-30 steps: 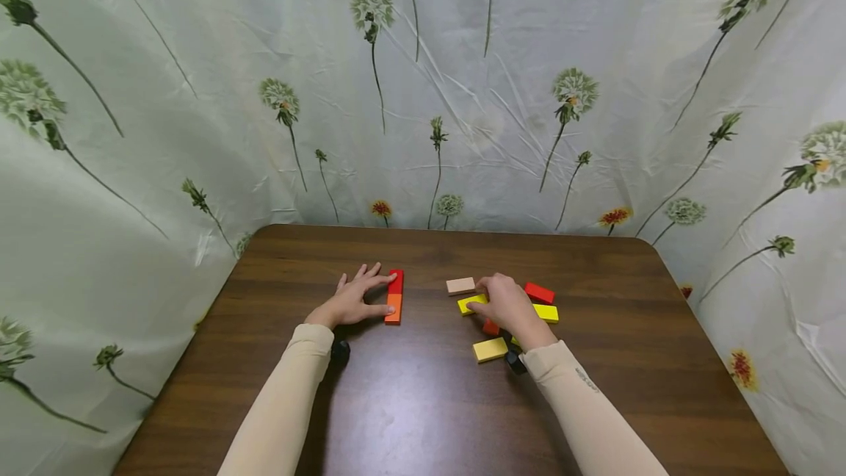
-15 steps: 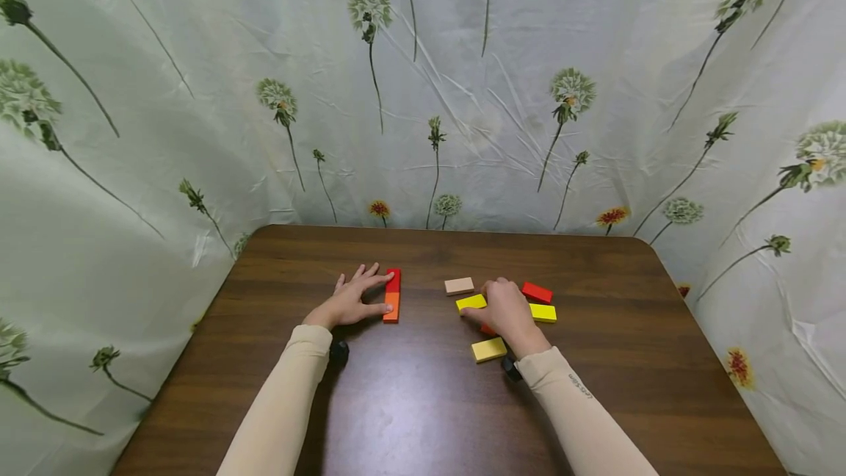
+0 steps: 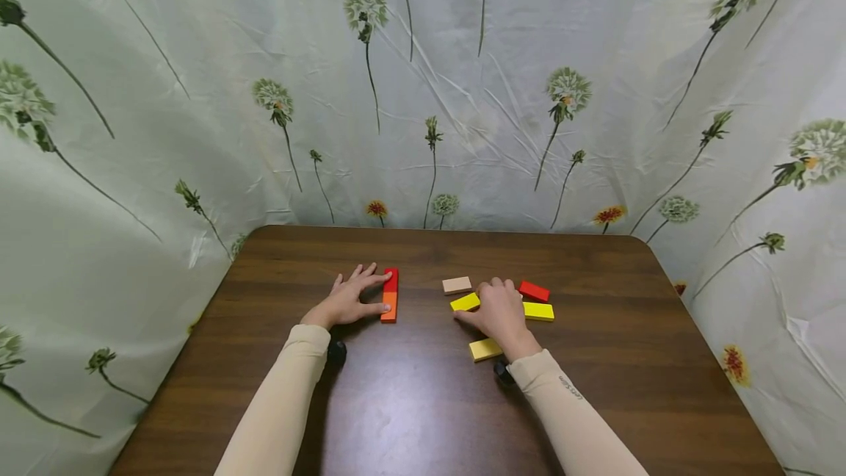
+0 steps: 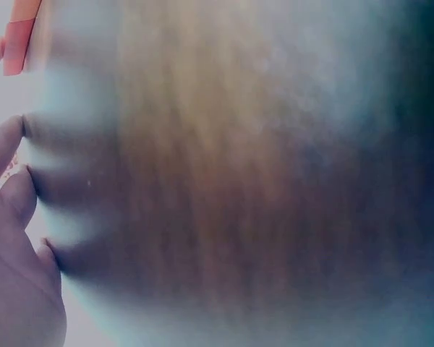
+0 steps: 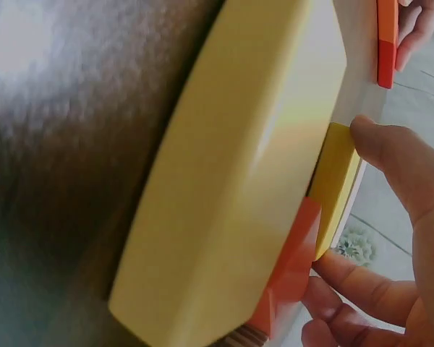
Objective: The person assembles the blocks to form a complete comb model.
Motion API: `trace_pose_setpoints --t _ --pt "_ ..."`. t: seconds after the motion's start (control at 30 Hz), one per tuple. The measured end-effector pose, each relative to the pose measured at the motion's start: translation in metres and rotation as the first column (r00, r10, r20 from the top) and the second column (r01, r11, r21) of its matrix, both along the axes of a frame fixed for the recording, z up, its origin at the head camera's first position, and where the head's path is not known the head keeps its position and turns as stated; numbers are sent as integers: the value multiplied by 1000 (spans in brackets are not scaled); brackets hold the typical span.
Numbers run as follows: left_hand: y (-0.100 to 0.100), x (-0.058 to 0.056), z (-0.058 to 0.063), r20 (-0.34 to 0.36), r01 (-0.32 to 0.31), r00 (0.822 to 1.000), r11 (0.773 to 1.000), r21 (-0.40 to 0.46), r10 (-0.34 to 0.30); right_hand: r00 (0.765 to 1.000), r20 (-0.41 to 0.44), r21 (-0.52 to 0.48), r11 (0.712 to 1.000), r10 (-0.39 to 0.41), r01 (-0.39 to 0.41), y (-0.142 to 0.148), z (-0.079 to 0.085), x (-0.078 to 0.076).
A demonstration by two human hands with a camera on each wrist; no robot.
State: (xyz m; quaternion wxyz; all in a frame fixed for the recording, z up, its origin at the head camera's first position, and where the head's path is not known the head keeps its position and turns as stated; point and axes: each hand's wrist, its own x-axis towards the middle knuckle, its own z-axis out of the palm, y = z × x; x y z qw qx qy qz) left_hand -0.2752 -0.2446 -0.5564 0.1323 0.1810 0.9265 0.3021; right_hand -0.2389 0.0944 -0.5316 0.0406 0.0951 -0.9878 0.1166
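Observation:
In the head view my left hand [image 3: 344, 302] rests spread on the table, thumb at an orange block [image 3: 389, 310] and index finger at a red block [image 3: 391, 280]. These two flat blocks lie end to end in a straight strip. My right hand [image 3: 501, 314] reaches over the loose blocks and pinches a yellow block [image 3: 465, 303]. The right wrist view has its thumb at one end of that yellow block [image 5: 334, 184] and a fingertip at the other. An orange-red block [image 5: 296, 253] beside it is hidden under the hand in the head view.
A pale pink block [image 3: 457, 286] lies behind the pinched one. Another red block [image 3: 534, 290] and a bright yellow block [image 3: 538, 311] are to the right. Nearer is a pale yellow block [image 3: 485, 350]. A flowered curtain [image 3: 423, 94] hangs behind the brown table [image 3: 396, 402].
My right hand has shifted slightly left and its thumb has moved to the yellow block's near left end; that block has slid a little left. The left hand keeps its place.

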Motion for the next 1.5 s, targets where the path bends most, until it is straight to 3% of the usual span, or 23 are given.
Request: trace_pose_setpoints --t 0.27,0.53,0.93,1.27,1.5 --pt "6 -2 11 -1 -2 1000 994 -107 2 999 39 30 1000 3 -4 -3 4 0" --pt "10 -4 14 7 -8 1000 990 -138 9 997 82 65 998 6 -11 -6 8 -2" --pt "12 -11 14 10 -44 999 994 -102 45 994 109 8 1000 20 -21 -9 9 3" --pt "12 -11 10 14 -45 999 996 -80 46 982 133 -93 988 132 -120 -19 6 12" --pt "12 -11 9 13 -49 999 997 -61 50 988 121 -101 991 96 -84 -20 4 17"
